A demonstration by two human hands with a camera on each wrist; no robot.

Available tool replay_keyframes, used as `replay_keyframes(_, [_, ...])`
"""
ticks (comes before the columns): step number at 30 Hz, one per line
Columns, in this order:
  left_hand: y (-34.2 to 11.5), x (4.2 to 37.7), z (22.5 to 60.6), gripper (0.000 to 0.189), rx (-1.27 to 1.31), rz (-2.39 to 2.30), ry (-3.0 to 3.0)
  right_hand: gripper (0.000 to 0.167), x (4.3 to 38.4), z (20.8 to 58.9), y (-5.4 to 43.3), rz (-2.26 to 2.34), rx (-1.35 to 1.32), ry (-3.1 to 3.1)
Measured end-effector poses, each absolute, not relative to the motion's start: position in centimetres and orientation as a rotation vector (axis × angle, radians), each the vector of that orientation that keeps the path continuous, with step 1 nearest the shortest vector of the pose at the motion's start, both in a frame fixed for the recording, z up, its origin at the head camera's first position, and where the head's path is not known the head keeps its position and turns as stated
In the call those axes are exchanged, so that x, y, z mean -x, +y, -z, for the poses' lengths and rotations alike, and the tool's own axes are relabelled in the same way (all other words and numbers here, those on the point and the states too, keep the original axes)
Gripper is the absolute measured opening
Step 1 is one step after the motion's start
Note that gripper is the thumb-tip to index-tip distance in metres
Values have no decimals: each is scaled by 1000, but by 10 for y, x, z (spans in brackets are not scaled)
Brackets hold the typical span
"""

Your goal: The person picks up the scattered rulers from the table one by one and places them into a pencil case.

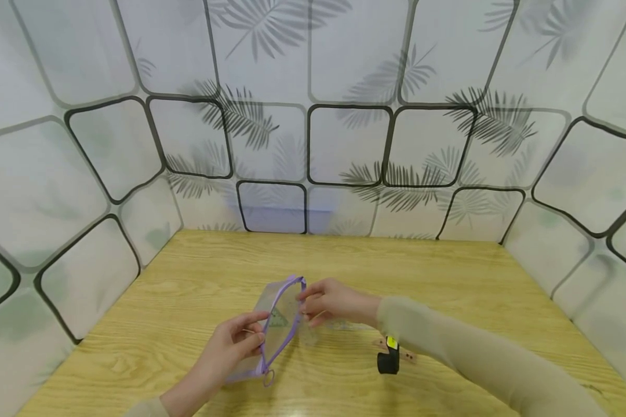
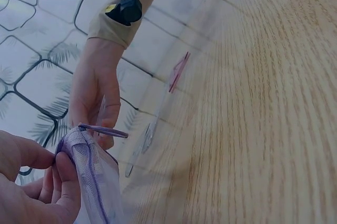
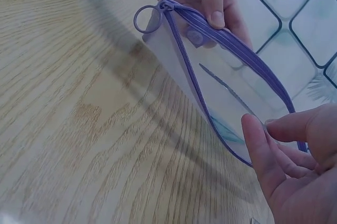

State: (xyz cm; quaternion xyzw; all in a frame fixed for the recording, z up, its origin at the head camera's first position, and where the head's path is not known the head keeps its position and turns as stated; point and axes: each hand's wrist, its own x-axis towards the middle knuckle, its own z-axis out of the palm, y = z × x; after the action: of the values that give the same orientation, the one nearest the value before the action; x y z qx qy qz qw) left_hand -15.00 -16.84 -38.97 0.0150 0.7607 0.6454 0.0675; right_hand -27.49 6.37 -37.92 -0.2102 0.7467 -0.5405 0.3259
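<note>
The purple-edged pouch point(image 3: 237, 50) is in front of me on the wooden table point(image 1: 422, 272), unzipped, with its mouth spread wide, so the opening is done. My left hand point(image 1: 235, 341) pinches its rim between thumb and finger; my right hand point(image 1: 331, 301) is at the mouth, thumb and forefinger pinching a thin clear piece point(image 3: 231, 92), though I cannot tell whether it is going in or coming out. A green triangle point(image 1: 278, 318) shows inside, while a clear ruler-like strip point(image 1: 352, 326) and a pink piece point(image 2: 179, 72) lie outside to the right; I judge the handling of contents partway along, with closing the zip left. The pouch's long axis runs away from me, slanting slightly right, zip pull point(image 3: 167, 6) at the near end, mouth facing right. The pinched piece lies roughly along that mouth.
</note>
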Motion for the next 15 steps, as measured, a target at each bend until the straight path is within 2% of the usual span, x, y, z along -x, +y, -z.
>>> replay_keyframes(15, [-169, 148, 390, 48, -42, -1932, 2307, 53, 274, 387, 43, 1500, 472, 1929])
